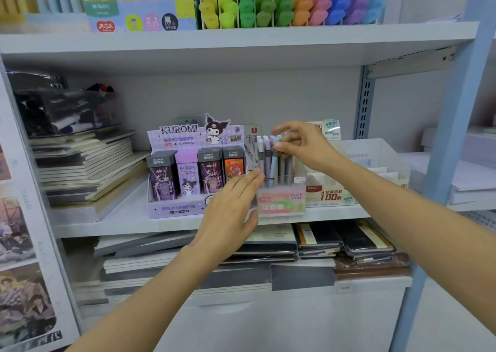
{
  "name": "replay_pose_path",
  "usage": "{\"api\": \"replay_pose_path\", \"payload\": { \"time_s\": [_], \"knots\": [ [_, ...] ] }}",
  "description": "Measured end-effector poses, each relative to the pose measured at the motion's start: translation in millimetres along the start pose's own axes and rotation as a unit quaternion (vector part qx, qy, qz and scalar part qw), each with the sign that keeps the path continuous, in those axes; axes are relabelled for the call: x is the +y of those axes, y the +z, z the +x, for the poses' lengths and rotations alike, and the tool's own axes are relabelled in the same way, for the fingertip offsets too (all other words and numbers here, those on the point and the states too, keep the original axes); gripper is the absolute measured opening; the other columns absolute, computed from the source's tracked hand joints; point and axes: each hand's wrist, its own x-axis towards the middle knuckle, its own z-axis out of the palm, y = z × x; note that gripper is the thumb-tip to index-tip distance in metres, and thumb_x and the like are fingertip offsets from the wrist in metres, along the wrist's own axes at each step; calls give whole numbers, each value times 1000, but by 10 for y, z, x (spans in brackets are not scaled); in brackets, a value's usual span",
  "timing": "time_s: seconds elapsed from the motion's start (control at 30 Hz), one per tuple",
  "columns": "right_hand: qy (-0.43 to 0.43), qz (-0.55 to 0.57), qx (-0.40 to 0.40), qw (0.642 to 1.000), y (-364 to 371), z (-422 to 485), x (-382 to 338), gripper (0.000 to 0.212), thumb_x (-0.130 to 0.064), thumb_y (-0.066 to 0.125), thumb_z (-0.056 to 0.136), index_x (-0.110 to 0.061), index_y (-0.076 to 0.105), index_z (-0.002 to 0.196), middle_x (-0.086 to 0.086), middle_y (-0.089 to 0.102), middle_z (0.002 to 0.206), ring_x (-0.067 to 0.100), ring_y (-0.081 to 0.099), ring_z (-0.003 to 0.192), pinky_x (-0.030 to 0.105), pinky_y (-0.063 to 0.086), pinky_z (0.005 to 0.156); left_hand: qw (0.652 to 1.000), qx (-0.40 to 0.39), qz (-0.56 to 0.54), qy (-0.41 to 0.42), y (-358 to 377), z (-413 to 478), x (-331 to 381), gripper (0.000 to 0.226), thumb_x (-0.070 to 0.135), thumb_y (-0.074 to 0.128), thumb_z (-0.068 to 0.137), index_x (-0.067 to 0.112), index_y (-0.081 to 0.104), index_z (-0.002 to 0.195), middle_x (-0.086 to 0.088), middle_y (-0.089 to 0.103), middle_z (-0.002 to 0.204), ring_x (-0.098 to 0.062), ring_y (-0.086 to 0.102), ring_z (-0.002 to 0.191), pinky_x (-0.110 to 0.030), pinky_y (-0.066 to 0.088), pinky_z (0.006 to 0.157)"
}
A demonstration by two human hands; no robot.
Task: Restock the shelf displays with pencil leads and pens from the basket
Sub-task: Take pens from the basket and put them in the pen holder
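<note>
On the middle shelf, the clear pen box stands at 3 o'clock from the pencil lead display. My left hand steadies it, fingers straight; my right hand pinches the pens by their tops. They look light, stiff, slick: grip near the caps.

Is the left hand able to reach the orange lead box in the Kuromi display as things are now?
Probably yes. The left hand lies open against the pen holder, and the orange lead box stands just beyond its fingertips, with nothing between.
</note>
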Motion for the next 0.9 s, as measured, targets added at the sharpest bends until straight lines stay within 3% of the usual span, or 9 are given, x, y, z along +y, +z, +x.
{"api": "replay_pose_path", "payload": {
  "time_s": [0.07, 0.17, 0.3, 0.37, 0.43, 0.57, 0.67, 0.77, 0.9],
  "knots": [
    [2, 29, 23, 999, 33, -16, 1, 21, -10, 70, 87, -13, 63, 106, 9, 73, 86, 15, 72, 79, 23, 58, 71, 1000, 3, 0, -3, 7, 1, 0, 67, 16, 60, 90, 14, 32, 151, 3, 31, 157, -15, 30, 141, -18, 10, 113],
    [-3, -23, 41, 999, 128, 1, 9, 12, -12, 73, 85, -16, 66, 94, 1, 70, 84, 7, 67, 75, 16, 52, 68, 1000, 3, -2, -3, 13, 4, 0, 67, 17, 59, 91, 15, 30, 151, 3, 29, 157, -14, 29, 141, -17, 10, 112],
    [-15, -126, 69, 990, 151, -22, -58, 18, -18, 74, 84, -17, 66, 100, -6, 59, 85, 3, 54, 73, 18, 45, 70, 1000, -4, -23, 5, 1, -13, 12, 68, 19, 57, 93, 16, 25, 153, 4, 24, 159, -13, 25, 143, -22, 15, 115],
    [-48, -115, 103, 987, 162, -170, -134, 20, -21, 71, 87, -16, 63, 105, -3, 58, 89, 8, 53, 73, 19, 46, 68, 999, -1, -54, -1, 8, -91, 18, 66, 18, 58, 93, 16, 28, 152, 3, 24, 159, -14, 24, 144, -26, 20, 116],
    [-101, -61, 102, 988, 251, -430, -203, 13, -20, 65, 91, -13, 64, 102, 2, 62, 86, 15, 56, 73, 24, 47, 66, 996, 29, -82, -3, 82, -255, 1, 57, 12, 60, 91, 12, 41, 144, -3, 37, 151, -19, 35, 139, -31, 31, 113],
    [-92, 2, -51, 994, 760, -1118, -30, 13, -21, 60, 94, -11, 67, 91, -2, 65, 79, 16, 60, 71, 28, 49, 64, 990, 57, -119, -44, 529, -880, -30, 35, 3, 60, 86, 9, 59, 120, -4, 56, 117, -20, 54, 107, -32, 46, 88],
    [12, 14, -193, 981, 1347, -1710, 412, 16, -23, 60, 95, -11, 69, 88, -2, 65, 71, 11, 60, 62, 26, 50, 57, 984, -31, -140, -105, 1092, -1602, -25, 24, 3, 61, 86, 10, 63, 109, -5, 58, 105, -24, 56, 96, -32, 46, 76],
    [133, 12, -321, 938, 1918, -2291, 965, 18, -24, 61, 95, -8, 68, 91, 4, 68, 76, 9, 62, 64, 27, 54, 60, 959, -165, -157, -171, 1639, -2439, 8, 25, 3, 57, 89, 10, 64, 112, -6, 58, 112, -27, 56, 101, -33, 45, 81],
    [229, -61, -430, 872, 2497, -3032, 1649, 20, -30, 58, 96, -12, 67, 100, 1, 70, 96, 13, 64, 83, 27, 49, 75, 896, -358, -121, -232, 2142, -3405, 95, 44, 17, 43, 98, 12, 42, 141, -7, 37, 150, -26, 38, 134, -33, 35, 103]
  ]
}}
